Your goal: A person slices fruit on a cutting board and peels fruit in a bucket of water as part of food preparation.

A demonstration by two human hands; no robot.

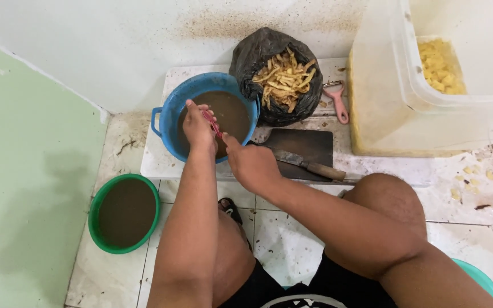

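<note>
Rinsing position: left hand and right hand meet over the blue basin of murky brown water.
Left hand: closed around a red-handled peeler.
Right hand: fingers curled; what they pinch cannot be told.
Technique: better kept low over the water, limiting splashes.
Nearby: knife on dark cutting board, black bag of peelings, pink peeler, green basin, clear tub.
Obstruction: knife blade lies just beside the right wrist.

Both hands hold a red peeler over the blue basin.
</note>
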